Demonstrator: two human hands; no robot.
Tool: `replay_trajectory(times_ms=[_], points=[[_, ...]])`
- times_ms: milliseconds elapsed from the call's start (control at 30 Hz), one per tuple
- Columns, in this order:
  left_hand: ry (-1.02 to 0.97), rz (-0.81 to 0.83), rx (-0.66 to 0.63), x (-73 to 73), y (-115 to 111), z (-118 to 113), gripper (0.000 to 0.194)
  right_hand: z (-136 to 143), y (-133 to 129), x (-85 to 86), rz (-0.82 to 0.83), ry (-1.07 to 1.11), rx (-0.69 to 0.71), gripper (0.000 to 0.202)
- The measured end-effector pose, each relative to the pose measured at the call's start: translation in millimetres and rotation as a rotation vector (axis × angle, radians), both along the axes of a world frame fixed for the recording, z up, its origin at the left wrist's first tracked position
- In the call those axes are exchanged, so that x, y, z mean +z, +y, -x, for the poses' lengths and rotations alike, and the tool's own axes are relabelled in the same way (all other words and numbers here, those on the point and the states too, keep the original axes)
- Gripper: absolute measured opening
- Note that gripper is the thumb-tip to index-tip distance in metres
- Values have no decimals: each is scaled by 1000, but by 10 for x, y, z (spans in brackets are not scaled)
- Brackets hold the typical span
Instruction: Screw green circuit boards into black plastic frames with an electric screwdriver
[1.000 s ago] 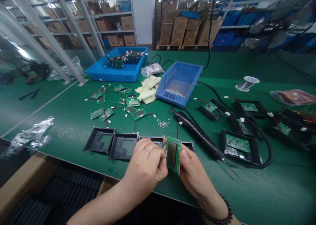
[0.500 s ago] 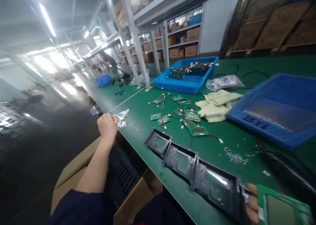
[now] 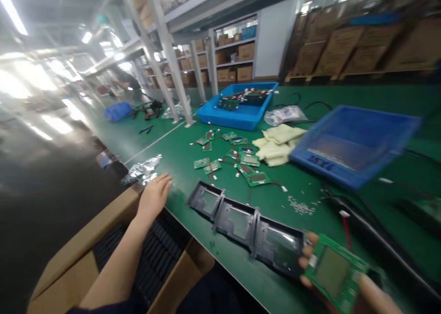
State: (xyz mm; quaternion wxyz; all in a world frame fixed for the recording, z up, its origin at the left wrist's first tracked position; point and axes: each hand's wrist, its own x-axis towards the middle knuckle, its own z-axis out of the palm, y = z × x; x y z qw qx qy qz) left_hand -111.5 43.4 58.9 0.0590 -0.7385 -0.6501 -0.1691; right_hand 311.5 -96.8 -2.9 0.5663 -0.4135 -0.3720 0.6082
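My right hand point(image 3: 307, 261) grips a green circuit board with a grey display point(image 3: 332, 270), fingers along its left side and thumb on its right. A red wire rises from that board. Just left of it stand three black plastic frames point(image 3: 237, 221) in a row, each with a clear window. Over the table's front edge is my left hand point(image 3: 155, 195), fingers stretched out and holding nothing visible. Crumpled silvery wrapping point(image 3: 141, 171) lies right beside it. Beyond the frames, several green display boards point(image 3: 250, 160) with red wires are scattered.
A blue tray of boards point(image 3: 230, 120) stands behind. To the right are a yellow cloth point(image 3: 277, 144), a blue bin point(image 3: 344, 167), small loose screw-like pieces point(image 3: 301, 207) and a black tool point(image 3: 379, 245). Below the edge is a cardboard box point(image 3: 93, 222) with black parts.
My left hand has come away from the silvery wrapping and its closed fingers have stretched out. My right hand has brought the circuit board further into view. The whole view has shifted.
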Motion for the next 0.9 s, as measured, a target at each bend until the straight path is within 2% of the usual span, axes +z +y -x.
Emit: replay_trajectory(times_ms=[67,167,233,300,367,433,467,533,600,667,767,833,900], points=[[-94,-35,-199,-41,-150,-434,27,152,-169,294,26,-60,1,43],[-394,-121,-685,-1,-442,-1181,25,336,-296,591,-84,-336,-105,43],[-592,-29,-926,96,-623,-1622,24,387,-327,706,-215,-596,-227,38],[-755,102,-1039,201,-731,-1946,25,389,-349,782,-350,-797,-316,30],[-860,223,-1083,272,-758,-2141,17,366,-375,823,-442,-904,-341,26],[-891,323,-1120,294,-747,-2237,5,341,-407,833,-467,-966,-335,26],[-887,370,-1134,289,-744,-2264,5,330,-424,829,-465,-982,-312,26],[-843,472,-1145,251,-766,-2299,12,304,-454,817,-428,-978,-196,27],[-805,501,-1112,183,-828,-2326,15,249,-470,805,-344,-940,-32,32],[-792,367,-1029,92,-909,-2350,10,137,-464,787,-304,-936,44,37],[-741,-10,-890,-70,-1019,-2386,9,-112,-413,714,-389,-1125,-154,38],[-637,-146,-905,-178,-1073,-2417,13,-254,-360,630,-453,-1309,-270,34],[-518,-160,-967,-273,-1114,-2453,17,-322,-305,545,-493,-1439,-265,29]])
